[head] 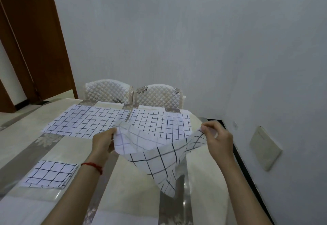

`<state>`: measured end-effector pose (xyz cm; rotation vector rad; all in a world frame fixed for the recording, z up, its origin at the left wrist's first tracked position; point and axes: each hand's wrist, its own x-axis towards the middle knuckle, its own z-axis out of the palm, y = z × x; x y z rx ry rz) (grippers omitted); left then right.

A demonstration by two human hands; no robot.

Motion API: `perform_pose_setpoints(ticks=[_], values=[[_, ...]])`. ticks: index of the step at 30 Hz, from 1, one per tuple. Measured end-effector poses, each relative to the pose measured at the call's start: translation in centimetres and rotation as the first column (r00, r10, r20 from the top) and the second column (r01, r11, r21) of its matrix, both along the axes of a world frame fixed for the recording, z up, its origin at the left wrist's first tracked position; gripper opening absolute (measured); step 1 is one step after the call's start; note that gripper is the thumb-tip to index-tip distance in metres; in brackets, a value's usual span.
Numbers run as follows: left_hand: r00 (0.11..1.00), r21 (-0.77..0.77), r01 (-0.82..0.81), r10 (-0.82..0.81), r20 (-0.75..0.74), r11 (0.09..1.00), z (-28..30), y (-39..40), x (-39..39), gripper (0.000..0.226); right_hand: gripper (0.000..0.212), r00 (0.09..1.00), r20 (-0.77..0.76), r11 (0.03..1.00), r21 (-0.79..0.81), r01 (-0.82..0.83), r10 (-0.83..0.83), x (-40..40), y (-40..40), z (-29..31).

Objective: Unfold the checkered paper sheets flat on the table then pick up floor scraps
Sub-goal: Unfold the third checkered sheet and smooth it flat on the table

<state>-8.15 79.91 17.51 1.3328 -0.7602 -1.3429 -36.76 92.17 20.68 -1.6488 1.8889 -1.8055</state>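
I hold a white sheet with a dark checkered grid (159, 154) in the air above the table, sagging in the middle with one corner hanging down. My left hand (104, 142) pinches its left corner and my right hand (216, 137) pinches its right corner. Two checkered sheets lie flat at the far side of the table, one on the left (85, 121) and one on the right (159, 123). A folded checkered sheet (50, 174) rests near the table's left front.
The table (74, 152) has a glossy beige and grey floral cover. Two quilted white chairs (131, 95) stand behind its far edge. A wall runs close along the right, with a beige panel (264, 147) on it. A brown door (30, 38) is at the far left.
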Motion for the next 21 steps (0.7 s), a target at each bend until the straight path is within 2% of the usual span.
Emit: perform_pose_setpoints(ticks=[3, 9, 13, 21], values=[[0.996, -0.003, -0.07, 0.07, -0.049, 0.998, 0.1, 0.0, 1.7, 0.012, 0.019, 0.997, 0.047, 0.998, -0.016, 0.055, -0.054, -1.1, -0.2, -0.4], [0.979, -0.026, -0.165, 0.161, -0.122, 0.986, 0.8, 1.4, 3.8, 0.021, 0.007, 0.989, 0.066, 0.99, -0.032, 0.135, -0.132, -2.2, -0.3, -0.2], [0.968, -0.103, -0.213, 0.195, -0.16, 0.972, 2.3, 2.8, 4.6, 0.023, 0.007, 0.989, 0.113, 0.994, -0.044, 0.099, -0.094, -2.7, 0.0, 0.6], [0.961, -0.212, -0.268, 0.245, -0.13, 0.94, 5.9, 3.6, 4.3, 0.023, 0.007, 0.991, 0.105, 0.995, -0.032, 0.092, -0.089, -3.8, -1.3, 1.2]])
